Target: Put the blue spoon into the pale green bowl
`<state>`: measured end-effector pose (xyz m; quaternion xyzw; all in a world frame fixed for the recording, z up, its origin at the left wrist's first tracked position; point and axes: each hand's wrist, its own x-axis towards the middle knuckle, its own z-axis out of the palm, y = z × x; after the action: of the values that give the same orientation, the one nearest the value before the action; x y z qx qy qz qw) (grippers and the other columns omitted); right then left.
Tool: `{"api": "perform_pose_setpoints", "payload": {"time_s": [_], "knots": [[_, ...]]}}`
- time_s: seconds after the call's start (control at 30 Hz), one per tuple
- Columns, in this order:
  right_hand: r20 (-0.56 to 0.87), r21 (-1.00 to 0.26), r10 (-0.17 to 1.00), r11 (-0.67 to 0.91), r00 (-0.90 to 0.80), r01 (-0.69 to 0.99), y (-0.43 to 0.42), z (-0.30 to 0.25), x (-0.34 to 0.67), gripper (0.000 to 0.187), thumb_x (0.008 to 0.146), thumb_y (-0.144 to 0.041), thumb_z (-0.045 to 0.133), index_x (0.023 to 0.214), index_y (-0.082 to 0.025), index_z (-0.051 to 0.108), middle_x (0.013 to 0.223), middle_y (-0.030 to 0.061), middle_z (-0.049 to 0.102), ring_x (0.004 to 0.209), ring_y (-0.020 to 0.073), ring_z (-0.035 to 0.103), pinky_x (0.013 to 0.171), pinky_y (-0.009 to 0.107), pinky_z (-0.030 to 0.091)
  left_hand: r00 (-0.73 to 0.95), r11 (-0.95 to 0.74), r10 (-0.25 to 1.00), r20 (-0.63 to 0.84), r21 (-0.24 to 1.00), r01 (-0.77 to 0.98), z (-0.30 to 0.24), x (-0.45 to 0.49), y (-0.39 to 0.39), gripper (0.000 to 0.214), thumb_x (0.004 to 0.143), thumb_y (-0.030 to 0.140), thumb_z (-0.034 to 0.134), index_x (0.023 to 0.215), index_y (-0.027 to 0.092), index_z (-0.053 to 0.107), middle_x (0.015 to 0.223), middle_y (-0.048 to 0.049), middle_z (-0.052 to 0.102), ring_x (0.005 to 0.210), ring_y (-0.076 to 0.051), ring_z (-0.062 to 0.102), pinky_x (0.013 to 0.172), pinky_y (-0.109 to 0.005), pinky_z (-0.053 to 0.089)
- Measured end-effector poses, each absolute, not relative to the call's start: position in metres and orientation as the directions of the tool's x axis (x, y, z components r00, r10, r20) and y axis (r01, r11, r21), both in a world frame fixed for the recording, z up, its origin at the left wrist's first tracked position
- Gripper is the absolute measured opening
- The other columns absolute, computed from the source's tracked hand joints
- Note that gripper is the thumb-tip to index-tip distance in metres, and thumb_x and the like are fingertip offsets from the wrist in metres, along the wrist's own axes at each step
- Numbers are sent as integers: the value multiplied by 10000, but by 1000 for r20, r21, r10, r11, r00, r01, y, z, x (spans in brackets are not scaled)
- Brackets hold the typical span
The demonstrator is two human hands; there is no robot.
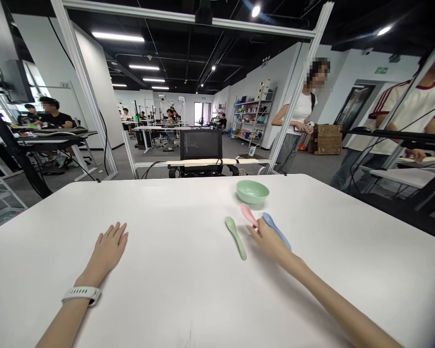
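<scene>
Only the number 13 reads, on a small plate (65,85)

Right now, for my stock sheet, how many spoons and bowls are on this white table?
Spoons: 3 (green spoon, pink spoon, blue spoon)
Bowls: 1 (green bowl)
Total: 4

The mint-green bowl (253,191), green spoon (235,237), pink spoon (248,215) and blue spoon (276,230) look like smooth matt plastic, the white laminate bench (166,208) smooth, and the wooden crate (325,139) rough.
</scene>
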<state>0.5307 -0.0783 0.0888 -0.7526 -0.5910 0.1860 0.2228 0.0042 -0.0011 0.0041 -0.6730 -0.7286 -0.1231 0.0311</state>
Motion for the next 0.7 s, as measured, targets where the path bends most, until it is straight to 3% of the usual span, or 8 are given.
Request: {"api": "perform_pose_setpoints", "payload": {"time_s": [0.1,0.3,0.5,0.7], "knots": [[-70,-554,983,-178,168,813,-82,87,496,338,1102,-560,570,923,-291,469,933,100,755,793,259,703,689,334,430,-88,59,973,213,139,988,5,4,-1,768,1106,443,217,1680,114,607,1800,-207,549,1704,-356,487,1395,-601,378],[-29,-513,986,-154,162,845,-78,75,502,245,1035,-315,587,838,-294,442,834,50,687,721,214,630,653,318,355,-89,49,964,249,164,985,3,3,-1,778,1090,458,221,1658,122,631,1769,-207,591,1684,-376,509,1377,-628,401],[163,-533,917,-229,364,815,-69,86,594,266,997,-432,572,800,-306,448,704,16,623,673,215,579,655,320,348,-90,40,960,264,192,981,0,3,0,780,1083,448,229,1643,100,646,1761,-229,591,1673,-405,517,1366,-670,412],[204,-441,804,-434,558,786,-74,87,689,270,978,-418,574,750,-316,471,704,64,648,697,265,625,683,358,409,-104,53,963,249,203,978,-1,2,0,809,1074,472,210,1654,101,635,1783,-211,572,1697,-394,486,1390,-652,380]]}}
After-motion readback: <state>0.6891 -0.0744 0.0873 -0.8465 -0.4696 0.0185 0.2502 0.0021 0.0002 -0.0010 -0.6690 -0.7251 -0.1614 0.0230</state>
